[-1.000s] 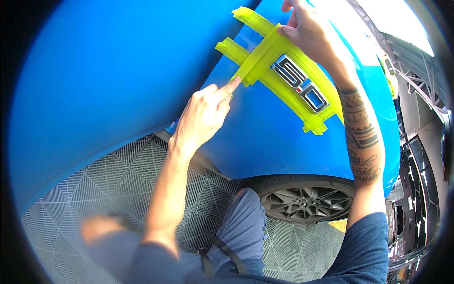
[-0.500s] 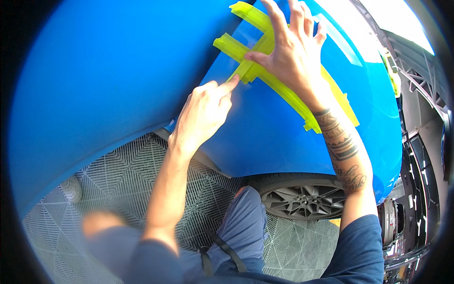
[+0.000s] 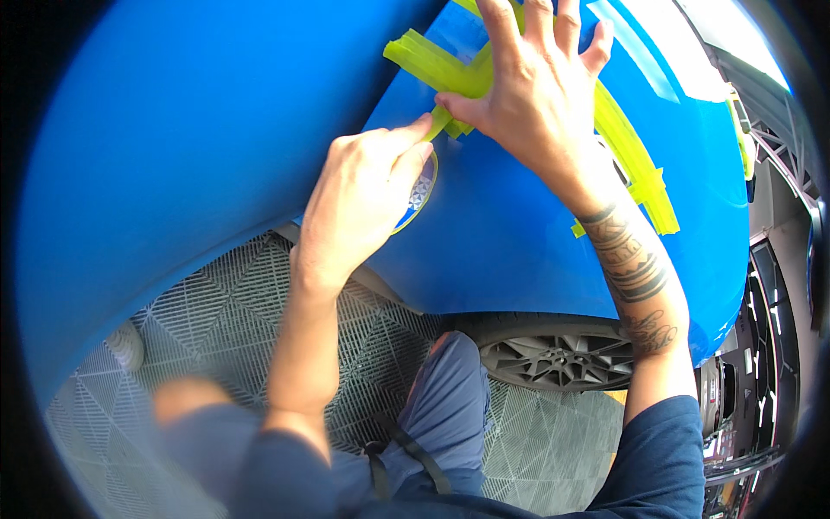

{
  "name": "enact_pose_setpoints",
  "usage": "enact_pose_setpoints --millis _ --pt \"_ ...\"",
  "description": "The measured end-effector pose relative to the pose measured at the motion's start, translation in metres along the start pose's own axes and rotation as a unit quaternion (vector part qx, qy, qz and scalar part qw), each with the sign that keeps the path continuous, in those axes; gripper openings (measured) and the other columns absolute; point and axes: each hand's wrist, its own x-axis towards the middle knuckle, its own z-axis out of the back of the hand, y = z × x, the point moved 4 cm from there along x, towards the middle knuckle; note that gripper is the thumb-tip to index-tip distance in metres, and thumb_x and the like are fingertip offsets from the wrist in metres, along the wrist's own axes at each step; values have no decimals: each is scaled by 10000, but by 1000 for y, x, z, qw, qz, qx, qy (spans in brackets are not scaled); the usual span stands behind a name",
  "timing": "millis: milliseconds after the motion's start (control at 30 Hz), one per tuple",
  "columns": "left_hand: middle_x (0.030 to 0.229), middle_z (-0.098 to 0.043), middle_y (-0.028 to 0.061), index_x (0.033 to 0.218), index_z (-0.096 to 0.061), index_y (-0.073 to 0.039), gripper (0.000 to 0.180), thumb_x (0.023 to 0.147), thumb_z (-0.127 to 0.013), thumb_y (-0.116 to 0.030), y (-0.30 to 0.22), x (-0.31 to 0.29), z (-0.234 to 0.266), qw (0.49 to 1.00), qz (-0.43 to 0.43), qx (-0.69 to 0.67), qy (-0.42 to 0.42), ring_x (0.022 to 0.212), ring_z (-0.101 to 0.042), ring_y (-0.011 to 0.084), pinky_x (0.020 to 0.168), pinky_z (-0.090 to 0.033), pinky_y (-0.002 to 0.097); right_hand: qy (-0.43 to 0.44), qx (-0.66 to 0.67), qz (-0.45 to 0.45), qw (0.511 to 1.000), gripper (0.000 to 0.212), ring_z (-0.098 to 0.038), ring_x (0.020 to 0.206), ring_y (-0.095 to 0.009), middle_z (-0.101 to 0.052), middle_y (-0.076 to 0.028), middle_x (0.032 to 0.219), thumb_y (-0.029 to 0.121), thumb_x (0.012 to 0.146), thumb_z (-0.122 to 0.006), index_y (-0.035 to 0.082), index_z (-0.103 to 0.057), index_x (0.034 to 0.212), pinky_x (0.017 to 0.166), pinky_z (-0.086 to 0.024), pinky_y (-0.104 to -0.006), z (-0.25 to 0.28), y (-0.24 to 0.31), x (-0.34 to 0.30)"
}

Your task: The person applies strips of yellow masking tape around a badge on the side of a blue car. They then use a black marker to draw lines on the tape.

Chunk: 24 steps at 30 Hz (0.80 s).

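Observation:
My left hand [image 3: 350, 195] grips a roll of yellow-green masking tape [image 3: 421, 192], whose patterned core shows beside the fingers; the hand hides the rest. A short length of tape [image 3: 439, 121] runs from near its fingertips to my right thumb. My right hand [image 3: 540, 99] lies spread over the blue car fender [image 3: 510, 246], its thumb pressed on the tape. Around that hand, yellow-green strips cross on the paint: one wide strip [image 3: 424, 59] reaches left toward the panel gap, and a curved strip [image 3: 624, 134] runs down past my wrist.
A large blue door panel [image 3: 216, 112] fills the left side, standing at an angle to the fender. Below the fender is a dark spoked wheel [image 3: 558, 363]. My knee [image 3: 445, 389] is bent close to it above grey floor tiles [image 3: 553, 441]. Another car [image 3: 716, 394] shows at the right.
My left hand has turned, bringing the tape roll into view beneath its fingers. My right hand stays spread on the fender. The view has shifted slightly, showing more of the curved strip.

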Motion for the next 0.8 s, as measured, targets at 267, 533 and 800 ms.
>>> enact_pose_setpoints --millis 267,533,800 --pt "1095 -677 168 1066 -687 -3 262 894 -544 -140 13 -58 -91 942 -25 2 335 1019 -652 288 912 -485 380 -7 -25 21 999 1117 -169 1382 -512 -205 -307 1485 286 605 -864 181 -208 1503 1053 -145 -705 -7 3 -2" --pt "952 -596 74 1328 -414 34 538 872 -655 -118 -13 -34 2 972 -24 -221 74 622 -432 48 579 -353 202 -188 298 54 934 214 -572 793 -240 -579 -117 871 82 831 -665 36 -577 1021 702 -460 -341 22 -17 -15" --pt "1245 -554 140 1252 -471 29 465 886 -676 -171 -21 -38 12 970 -204 -68 -110 693 -521 103 627 -454 262 114 660 -214 711 184 -573 655 -36 -652 13 709 184 867 -703 1 -684 880 612 -467 -209 24 2 -67"
